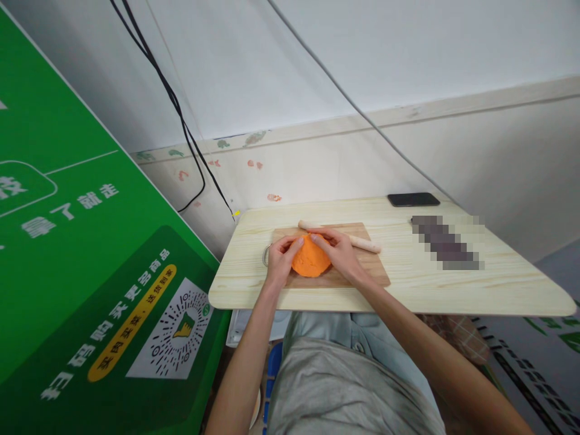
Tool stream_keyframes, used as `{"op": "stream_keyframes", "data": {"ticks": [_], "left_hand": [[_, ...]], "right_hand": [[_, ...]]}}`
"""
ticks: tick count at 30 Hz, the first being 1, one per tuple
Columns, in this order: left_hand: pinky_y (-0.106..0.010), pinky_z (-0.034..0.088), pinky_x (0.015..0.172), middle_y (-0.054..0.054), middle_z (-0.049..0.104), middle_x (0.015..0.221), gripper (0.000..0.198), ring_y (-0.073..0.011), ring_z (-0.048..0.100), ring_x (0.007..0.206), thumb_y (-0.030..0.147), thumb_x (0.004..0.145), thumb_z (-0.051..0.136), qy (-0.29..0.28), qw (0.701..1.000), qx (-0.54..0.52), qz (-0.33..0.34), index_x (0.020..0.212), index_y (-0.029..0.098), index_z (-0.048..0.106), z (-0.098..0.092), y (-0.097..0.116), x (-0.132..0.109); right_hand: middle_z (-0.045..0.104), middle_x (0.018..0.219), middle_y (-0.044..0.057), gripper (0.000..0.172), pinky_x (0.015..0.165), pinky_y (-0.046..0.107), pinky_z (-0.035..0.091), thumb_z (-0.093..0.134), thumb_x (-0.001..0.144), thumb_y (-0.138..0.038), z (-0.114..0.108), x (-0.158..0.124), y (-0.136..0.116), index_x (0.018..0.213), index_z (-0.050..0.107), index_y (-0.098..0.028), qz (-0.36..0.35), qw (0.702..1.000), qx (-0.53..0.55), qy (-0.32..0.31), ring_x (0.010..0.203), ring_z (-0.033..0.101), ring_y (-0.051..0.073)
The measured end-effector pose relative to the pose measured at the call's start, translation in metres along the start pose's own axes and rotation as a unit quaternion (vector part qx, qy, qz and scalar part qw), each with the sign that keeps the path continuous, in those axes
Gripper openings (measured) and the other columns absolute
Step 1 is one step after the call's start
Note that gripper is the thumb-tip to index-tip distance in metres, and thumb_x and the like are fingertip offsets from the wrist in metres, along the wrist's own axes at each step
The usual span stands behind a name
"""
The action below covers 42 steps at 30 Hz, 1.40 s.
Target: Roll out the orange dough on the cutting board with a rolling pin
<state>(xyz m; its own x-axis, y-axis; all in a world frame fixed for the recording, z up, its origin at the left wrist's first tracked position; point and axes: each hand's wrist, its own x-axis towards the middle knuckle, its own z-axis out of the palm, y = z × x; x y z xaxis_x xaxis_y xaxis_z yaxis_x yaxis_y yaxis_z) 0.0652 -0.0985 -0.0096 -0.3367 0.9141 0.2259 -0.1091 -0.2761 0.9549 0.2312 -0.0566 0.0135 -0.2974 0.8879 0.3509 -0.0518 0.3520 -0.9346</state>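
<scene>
A big green board (90, 254) with white writing and a square code filled the left side of the frame, and a pale wall (362, 72) with dark cables (181, 115) hanging across it took the upper part. In the middle lay the light wooden worktop (408, 284), and on its left half a darker wooden board (357, 275) was placed flat.

On this board, near the centre of the frame, was the orange dough (310, 258), a flattened round piece. The left hand (281, 258) was at the left edge of the dough and the right hand (341, 252) at the right edge. Both hands were half curled, with the fingertips resting on the top rim of the dough and the palms against its sides; they pressed it between them more than they gripped it, and it was not lifted from the board.

A thin wooden rolling pin (362, 243) lay behind the hands, at the back of the board, its right end showing beyond the right hand. It touched nothing that I could see except the board. A black phone (413, 199) lay at the far edge of the worktop, and a blurred patch was to the right of it.

I judged that the step in hand was shaping the dough by hand into a round form. The next move would need even pressure from both sides, so that the edge did not crack.
</scene>
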Motion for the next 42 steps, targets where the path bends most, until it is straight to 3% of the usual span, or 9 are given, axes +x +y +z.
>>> {"op": "stream_keyframes", "data": {"ticks": [7, 13, 21, 28, 33, 37, 42], "left_hand": [[-0.026, 0.049, 0.068, -0.003, 0.074, 0.078, 0.033, -0.0165, 0.063, 0.074, 0.049, 0.073, 0.089, -0.001, 1.0, 0.024, 0.006, 0.079, 0.018, 0.079, -0.0003, 0.003, -0.0012], [-0.026, 0.047, 0.064, -0.001, 0.071, 0.074, 0.037, -0.0153, 0.061, 0.069, 0.053, 0.072, 0.091, -0.008, 1.0, 0.019, -0.002, 0.077, 0.019, 0.077, 0.0016, 0.0053, -0.0024], [-0.026, 0.05, 0.066, -0.002, 0.074, 0.077, 0.039, -0.0161, 0.064, 0.07, 0.054, 0.071, 0.091, -0.023, 0.999, 0.019, -0.012, 0.08, 0.018, 0.078, 0.0007, 0.0033, -0.0015], [-0.027, 0.055, 0.07, -0.004, 0.078, 0.09, 0.046, -0.0183, 0.07, 0.079, 0.052, 0.071, 0.095, -0.051, 0.999, 0.014, -0.013, 0.098, 0.018, 0.079, -0.0002, 0.0015, -0.0019], [-0.03, 0.057, 0.071, -0.005, 0.078, 0.087, 0.057, -0.0194, 0.072, 0.075, 0.056, 0.065, 0.098, 0.011, 0.999, -0.024, -0.029, 0.098, 0.017, 0.073, 0.0012, 0.0009, -0.0013], [-0.029, 0.056, 0.072, -0.003, 0.077, 0.083, 0.06, -0.018, 0.071, 0.073, 0.058, 0.06, 0.099, 0.06, 0.998, -0.033, -0.013, 0.095, 0.018, 0.069, 0.0005, -0.002, 0.001], [-0.028, 0.057, 0.073, -0.002, 0.076, 0.084, 0.058, -0.0177, 0.071, 0.074, 0.058, 0.063, 0.097, 0.069, 0.997, -0.026, -0.011, 0.095, 0.019, 0.069, -0.0007, -0.0032, 0.0012]], "right_hand": [[0.081, 0.096, 0.007, 0.033, 0.087, 0.039, 0.057, 0.069, 0.092, -0.053, -0.0027, 0.0024, 0.0067, 0.089, 0.079, -0.022, 0.045, 0.998, -0.027, -0.015, 0.092, 0.071, 0.026], [0.082, 0.102, 0.006, 0.026, 0.092, 0.04, 0.056, 0.075, 0.087, -0.047, -0.0041, 0.0023, 0.0049, 0.095, 0.081, -0.022, 0.05, 0.998, -0.001, -0.033, 0.098, 0.071, 0.027], [0.082, 0.101, 0.008, 0.029, 0.088, 0.04, 0.057, 0.075, 0.088, -0.047, -0.0052, 0.0025, 0.0066, 0.097, 0.082, -0.02, 0.044, 0.998, -0.016, -0.036, 0.093, 0.071, 0.026], [0.084, 0.11, 0.01, 0.032, 0.094, 0.042, 0.06, 0.074, 0.09, -0.049, -0.0034, 0.0046, 0.0093, 0.102, 0.083, -0.021, 0.027, 1.0, 0.007, 0.006, 0.102, 0.075, 0.029], [0.081, 0.125, 0.01, 0.041, 0.1, 0.042, 0.06, 0.072, 0.093, -0.047, -0.0032, 0.0044, 0.0098, 0.126, 0.078, -0.023, 0.049, 0.999, 0.021, 0.012, 0.113, 0.075, 0.028], [0.082, 0.119, 0.01, 0.035, 0.099, 0.042, 0.061, 0.077, 0.088, -0.045, -0.003, 0.0036, 0.01, 0.113, 0.079, -0.021, 0.061, 0.997, 0.037, -0.032, 0.109, 0.076, 0.028], [0.083, 0.113, 0.01, 0.037, 0.092, 0.041, 0.062, 0.08, 0.086, -0.047, -0.0024, 0.0025, 0.0073, 0.111, 0.079, -0.02, 0.061, 0.996, 0.047, -0.04, 0.105, 0.077, 0.03]]}}
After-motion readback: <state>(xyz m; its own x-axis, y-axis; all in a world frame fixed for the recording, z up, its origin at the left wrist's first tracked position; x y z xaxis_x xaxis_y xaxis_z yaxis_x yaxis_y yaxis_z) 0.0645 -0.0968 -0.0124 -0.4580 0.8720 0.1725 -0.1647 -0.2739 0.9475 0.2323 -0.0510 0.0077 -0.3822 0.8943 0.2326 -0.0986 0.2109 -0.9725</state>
